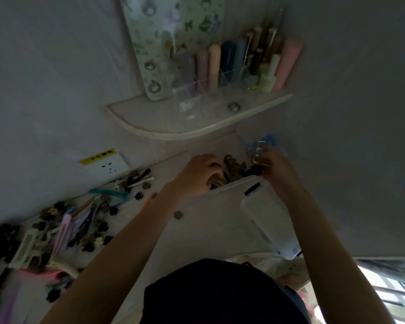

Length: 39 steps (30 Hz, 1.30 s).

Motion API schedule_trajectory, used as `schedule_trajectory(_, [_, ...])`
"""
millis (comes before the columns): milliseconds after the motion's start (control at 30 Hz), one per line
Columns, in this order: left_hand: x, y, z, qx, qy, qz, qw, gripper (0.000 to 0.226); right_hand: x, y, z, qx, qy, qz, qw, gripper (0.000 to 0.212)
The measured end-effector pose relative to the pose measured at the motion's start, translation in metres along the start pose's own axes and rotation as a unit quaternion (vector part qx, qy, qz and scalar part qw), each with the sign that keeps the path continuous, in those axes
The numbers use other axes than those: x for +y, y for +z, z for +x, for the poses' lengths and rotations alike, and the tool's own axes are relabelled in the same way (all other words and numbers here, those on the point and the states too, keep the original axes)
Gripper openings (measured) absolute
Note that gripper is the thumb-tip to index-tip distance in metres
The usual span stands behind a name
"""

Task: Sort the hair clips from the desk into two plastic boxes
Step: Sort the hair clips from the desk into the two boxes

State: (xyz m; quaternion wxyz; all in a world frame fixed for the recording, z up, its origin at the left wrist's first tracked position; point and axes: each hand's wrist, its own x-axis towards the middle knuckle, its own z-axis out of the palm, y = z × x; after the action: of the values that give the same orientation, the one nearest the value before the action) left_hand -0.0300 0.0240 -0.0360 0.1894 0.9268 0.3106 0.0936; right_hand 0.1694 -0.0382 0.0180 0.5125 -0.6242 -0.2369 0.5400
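1. Dark clothing (pixel 220 298) fills the foreground beneath two bare forearms.
2. Left hand (pixel 197 175) reaches into a clear plastic box (pixel 229 195), fingers curled among clips; its grasp cannot be told.
3. Right hand (pixel 276 169) pinches small dark clips (pixel 257 169) over the box.
4. Loose hair clips (pixel 75 220) lie scattered on the desk (pixel 164 230) to the left.

The left hand (pixel 197 174) fingertips vanish inside the plastic box (pixel 220 197) (clips blurred).

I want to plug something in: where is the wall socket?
In the head view the wall socket is left of centre, low on the wall under a yellow label, just above the hair clips on the desk.
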Motion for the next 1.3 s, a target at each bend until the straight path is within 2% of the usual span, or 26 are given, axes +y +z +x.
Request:
schedule_trajectory(100, [-0.009, 0.003, -0.012, -0.007, -0.038, -0.003, 0.999, 0.025, 0.001, 0.011, 0.014, -0.023, 0.011, -0.083, 0.996, 0.022])
schedule_trajectory(267, [-0.014, 0.008, -0.025, 0.040, -0.094, -0.036, 0.994, 0.019, 0.010, 0.033, 0.038, -0.026, 0.002, -0.238, 0.971, 0.035])
schedule_trajectory(333, [-0.013, 0.009, -0.027, 0.039, -0.112, -0.036, 0.992, 0.021, 0.014, 0.037, 0.046, -0.022, -0.017, -0.328, 0.944, 0.040])
schedule_trajectory(433, [-0.013, 0.009, -0.027, 0.041, -0.116, -0.038, 0.992, 0.022, 0.020, 0.035, 0.055, -0.014, -0.068, -0.498, 0.864, 0.039])
schedule_trajectory(500, [-0.015, 0.010, -0.027, 0.057, -0.111, -0.035, 0.991, 0.022, 0.023, 0.031, 0.059, -0.007, -0.069, -0.528, 0.846, 0.047])
schedule_trajectory(567, [-0.017, 0.012, -0.027, 0.078, -0.105, -0.027, 0.991, 0.022, 0.025, 0.029, 0.057, -0.009, -0.100, -0.531, 0.842, 0.045])
schedule_trajectory(700, [-0.022, 0.009, -0.036, 0.161, -0.108, -0.055, 0.979, 0.028, 0.030, 0.040, 0.038, -0.064, -0.257, -0.549, 0.793, 0.032])
schedule_trajectory(833, [-0.014, -0.002, -0.079, 0.296, -0.203, -0.116, 0.926, 0.025, 0.042, 0.068, 0.007, -0.099, -0.333, -0.526, 0.776, 0.024])
schedule_trajectory(967, [-0.020, 0.004, -0.163, 0.387, -0.380, -0.112, 0.833, 0.025, 0.071, 0.118, -0.026, -0.218, -0.370, -0.532, 0.729, 0.028])
schedule_trajectory(1033, [-0.028, 0.008, -0.219, 0.392, -0.458, -0.091, 0.793, 0.021, 0.094, 0.148, -0.036, -0.290, -0.357, -0.560, 0.689, 0.027])
schedule_trajectory(1100, [-0.036, 0.011, -0.271, 0.385, -0.500, -0.042, 0.775, 0.019, 0.114, 0.173, -0.043, -0.334, -0.354, -0.585, 0.649, 0.028])
schedule_trajectory(1200, [-0.043, 0.012, -0.343, 0.352, -0.600, 0.013, 0.718, 0.038, 0.142, 0.213, -0.058, -0.386, -0.356, -0.603, 0.601, 0.036])
schedule_trajectory(1300, [-0.053, 0.005, -0.395, 0.317, -0.676, -0.022, 0.665, 0.054, 0.168, 0.260, -0.080, -0.439, -0.365, -0.607, 0.553, 0.043])
